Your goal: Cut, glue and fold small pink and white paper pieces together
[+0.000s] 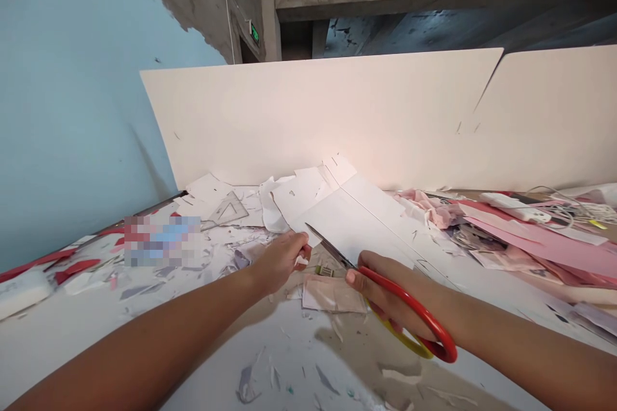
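My right hand is closed round a pair of scissors with one red and one yellow handle loop. The dark blades point up and to the left, against the edge of a white paper piece. My left hand pinches that paper just left of the blade tips. How far the blades are apart is hard to make out. Right behind lies a large white sheet. Under the blades, a pinkish paper square lies on the table.
Paper scraps litter the white table. At the left lie a clear set square and red pieces. Pink sheets, a white power strip and cables are at the right. A cream partition stands behind.
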`<state>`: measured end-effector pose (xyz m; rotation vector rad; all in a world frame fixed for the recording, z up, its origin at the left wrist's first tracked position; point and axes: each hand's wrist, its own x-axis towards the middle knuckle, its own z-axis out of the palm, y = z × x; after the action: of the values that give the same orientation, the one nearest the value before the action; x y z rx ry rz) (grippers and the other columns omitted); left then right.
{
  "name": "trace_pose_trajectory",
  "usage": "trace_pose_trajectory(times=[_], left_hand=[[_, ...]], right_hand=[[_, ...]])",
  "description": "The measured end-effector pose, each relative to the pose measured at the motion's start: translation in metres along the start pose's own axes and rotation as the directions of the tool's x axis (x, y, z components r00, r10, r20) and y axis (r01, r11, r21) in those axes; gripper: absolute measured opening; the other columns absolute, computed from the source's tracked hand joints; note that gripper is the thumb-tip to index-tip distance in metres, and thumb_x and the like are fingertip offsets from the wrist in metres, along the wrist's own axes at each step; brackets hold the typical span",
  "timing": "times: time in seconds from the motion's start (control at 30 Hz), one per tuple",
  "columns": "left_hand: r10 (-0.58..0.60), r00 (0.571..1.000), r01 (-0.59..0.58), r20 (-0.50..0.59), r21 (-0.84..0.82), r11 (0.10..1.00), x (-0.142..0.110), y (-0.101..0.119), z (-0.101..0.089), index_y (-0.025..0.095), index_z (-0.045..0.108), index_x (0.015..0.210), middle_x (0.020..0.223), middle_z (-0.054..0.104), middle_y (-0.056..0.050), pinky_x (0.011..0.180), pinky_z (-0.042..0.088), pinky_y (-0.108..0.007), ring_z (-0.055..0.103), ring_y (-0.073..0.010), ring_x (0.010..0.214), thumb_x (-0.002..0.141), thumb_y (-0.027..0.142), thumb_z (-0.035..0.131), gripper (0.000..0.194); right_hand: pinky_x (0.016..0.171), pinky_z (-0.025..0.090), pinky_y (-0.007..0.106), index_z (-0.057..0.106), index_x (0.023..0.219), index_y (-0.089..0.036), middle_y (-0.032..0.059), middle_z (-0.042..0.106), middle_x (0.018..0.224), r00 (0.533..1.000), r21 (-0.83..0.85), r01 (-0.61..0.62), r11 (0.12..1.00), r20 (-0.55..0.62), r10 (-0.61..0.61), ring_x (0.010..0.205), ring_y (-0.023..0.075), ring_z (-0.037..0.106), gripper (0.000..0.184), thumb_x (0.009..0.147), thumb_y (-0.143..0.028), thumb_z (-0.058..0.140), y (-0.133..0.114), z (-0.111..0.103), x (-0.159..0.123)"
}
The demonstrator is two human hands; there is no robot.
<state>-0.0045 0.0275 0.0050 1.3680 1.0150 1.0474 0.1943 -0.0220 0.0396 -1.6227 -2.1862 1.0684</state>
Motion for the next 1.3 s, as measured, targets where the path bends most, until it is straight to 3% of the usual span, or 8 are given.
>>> trace_pose_trajectory(times=[0.2, 0.33, 0.5, 0.67, 0.83, 1.13, 1.3], left_hand=[[0.034, 0.999, -0.034, 0.012, 0.049, 0.998, 0.004, -0.006, -0.005, 0.018, 0.034, 0.054, 0.061, 0.034, 0.002, 0.049, 0.028, -0.020, 0.029, -0.0085, 0.054, 0.079, 0.025, 0.035, 0.026], [0.029, 0.999, -0.031, 0.019, 0.080, 0.996, 0.002, -0.007, -0.005, 0.018, 0.034, 0.055, 0.061, 0.034, 0.002, 0.050, 0.031, -0.021, 0.030, -0.0093, 0.055, 0.080, 0.031, 0.037, 0.028], [-0.013, 0.997, 0.008, 0.070, 0.076, 0.997, -0.008, 0.005, 0.005, 0.019, 0.031, 0.054, 0.060, 0.031, 0.003, 0.048, 0.031, -0.020, 0.030, -0.0094, 0.054, 0.077, 0.027, 0.040, 0.026], [-0.064, 0.998, 0.066, 0.025, -0.062, 0.996, -0.011, 0.014, 0.011, 0.019, 0.029, 0.055, 0.058, 0.030, 0.004, 0.046, 0.027, -0.019, 0.026, -0.0081, 0.052, 0.074, 0.021, 0.037, 0.022], [-0.074, 0.997, 0.076, 0.014, -0.174, 0.982, -0.008, 0.013, 0.010, 0.019, 0.030, 0.056, 0.058, 0.031, 0.005, 0.046, 0.024, -0.019, 0.026, -0.0076, 0.050, 0.071, 0.019, 0.038, 0.017], [-0.108, 0.994, 0.108, 0.011, -0.176, 0.978, -0.009, 0.012, 0.011, 0.018, 0.034, 0.052, 0.055, 0.031, 0.005, 0.045, 0.022, -0.019, 0.026, -0.0070, 0.048, 0.071, 0.019, 0.038, 0.019], [-0.097, 0.995, 0.099, 0.017, -0.160, 0.982, -0.009, 0.011, 0.010, 0.017, 0.034, 0.053, 0.056, 0.031, 0.004, 0.045, 0.022, -0.019, 0.025, -0.0066, 0.049, 0.071, 0.019, 0.038, 0.019]], right_hand=[[0.057, 0.046, 0.030, 0.030, 0.092, -0.018, 0.0069, 0.064, 0.063, 0.997, 0.144, 0.024, 0.989, 0.075, -0.035, 0.061, 0.0209, 0.062, 0.060, 0.071, -0.075, 0.029, 0.006, -0.001, 0.004], [0.056, 0.047, 0.029, 0.028, 0.097, -0.017, 0.0060, 0.063, 0.062, 0.997, 0.152, 0.001, 0.988, 0.074, -0.012, 0.053, 0.0182, 0.060, 0.063, 0.072, -0.075, 0.026, 0.001, -0.006, 0.003], [0.044, 0.042, 0.025, 0.033, 0.089, -0.019, 0.0008, 0.059, 0.058, 0.996, 0.049, 0.026, 0.998, 0.086, -0.030, 0.036, 0.0107, 0.048, 0.057, 0.073, -0.073, 0.025, -0.009, -0.015, 0.002], [0.048, 0.043, 0.026, 0.034, 0.082, -0.020, 0.0016, 0.059, 0.064, 0.995, -0.002, 0.060, 0.998, 0.075, -0.059, 0.044, 0.0139, 0.055, 0.050, 0.076, -0.069, 0.028, -0.017, -0.021, 0.003], [0.048, 0.041, 0.028, 0.035, 0.076, -0.020, 0.0005, 0.055, 0.060, 0.999, -0.090, -0.038, 0.995, 0.003, 0.038, 0.041, 0.0129, 0.052, 0.046, 0.077, -0.066, 0.033, -0.024, -0.016, 0.006], [0.047, 0.038, 0.026, 0.037, 0.073, -0.020, -0.0028, 0.048, 0.056, 0.999, 0.014, -0.035, 0.999, 0.040, 0.034, 0.038, 0.0094, 0.045, 0.035, 0.083, -0.054, 0.033, -0.013, -0.009, 0.008], [0.050, 0.040, 0.027, 0.035, 0.072, -0.020, -0.0036, 0.048, 0.055, 0.999, -0.016, -0.026, 1.000, 0.035, 0.027, 0.039, 0.0089, 0.044, 0.037, 0.083, -0.056, 0.033, -0.011, -0.006, 0.009]])
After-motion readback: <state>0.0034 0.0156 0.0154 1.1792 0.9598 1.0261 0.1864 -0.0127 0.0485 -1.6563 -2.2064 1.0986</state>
